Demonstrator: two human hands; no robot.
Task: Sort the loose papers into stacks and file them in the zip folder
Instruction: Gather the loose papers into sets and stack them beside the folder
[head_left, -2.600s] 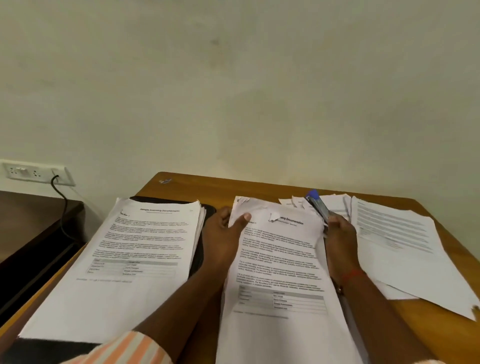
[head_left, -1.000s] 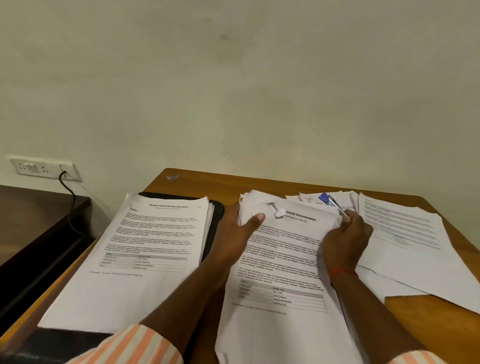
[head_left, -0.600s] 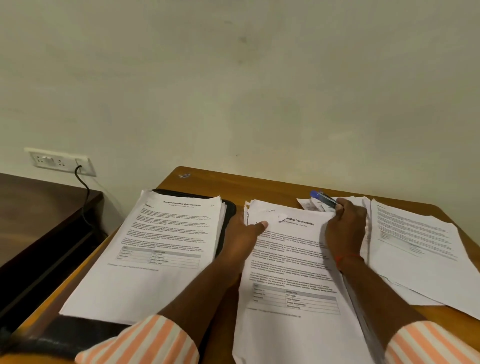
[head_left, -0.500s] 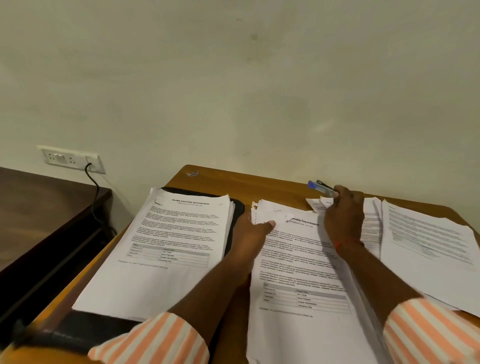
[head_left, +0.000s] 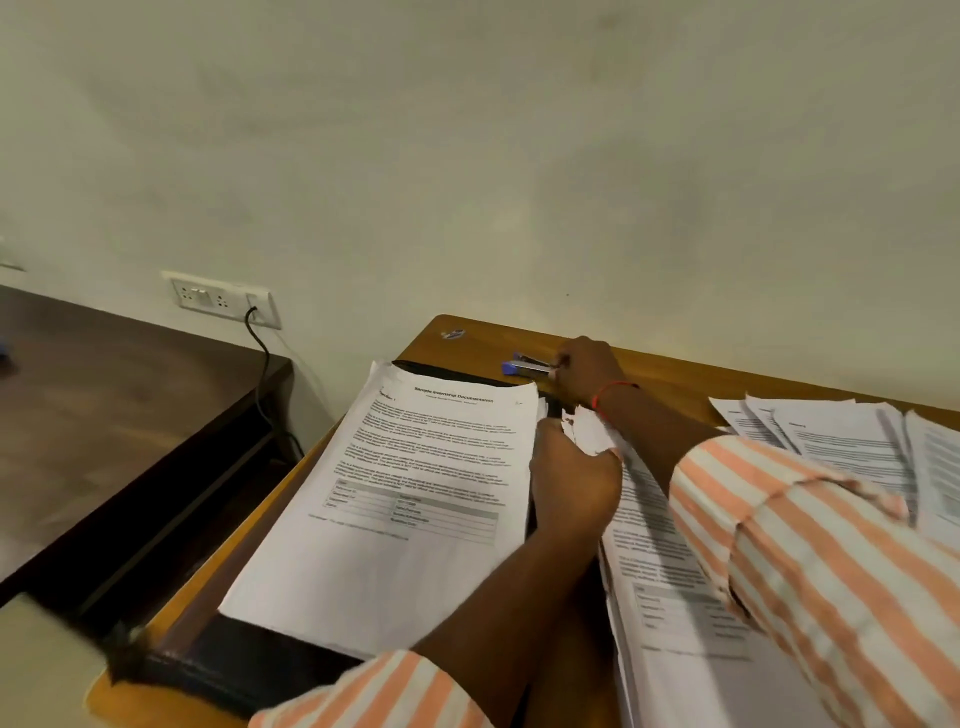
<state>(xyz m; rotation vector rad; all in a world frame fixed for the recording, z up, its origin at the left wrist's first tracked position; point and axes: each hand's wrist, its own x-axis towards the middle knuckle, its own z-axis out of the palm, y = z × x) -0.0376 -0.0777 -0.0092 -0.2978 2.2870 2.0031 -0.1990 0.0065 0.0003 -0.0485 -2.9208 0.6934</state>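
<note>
My right grip (head_left: 587, 369) pinches the small blue-and-metal stapler (head_left: 524, 368) near the far edge of the brown wooden surface (head_left: 675, 379). Its striped sleeve (head_left: 805, 545) is draped over the middle stack of printed white papers (head_left: 644, 525), whose ragged top corner my left grip (head_left: 571, 483) pinches. Pulling that arm back could drag sheets askew; the black zip folder (head_left: 249, 665) lies buried under the left printed stack (head_left: 415, 467).

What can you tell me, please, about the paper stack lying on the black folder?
The paper stack is a thick pile of white printed sheets, lying flat and roughly squared on the black zip folder at the left of the desk. Its top page shows a bold heading, paragraphs and a small table. The left hand, pinching the neighbouring pile, sits at its right edge; contact is unclear. The right hand holds a stapler beyond its far corner.
</note>
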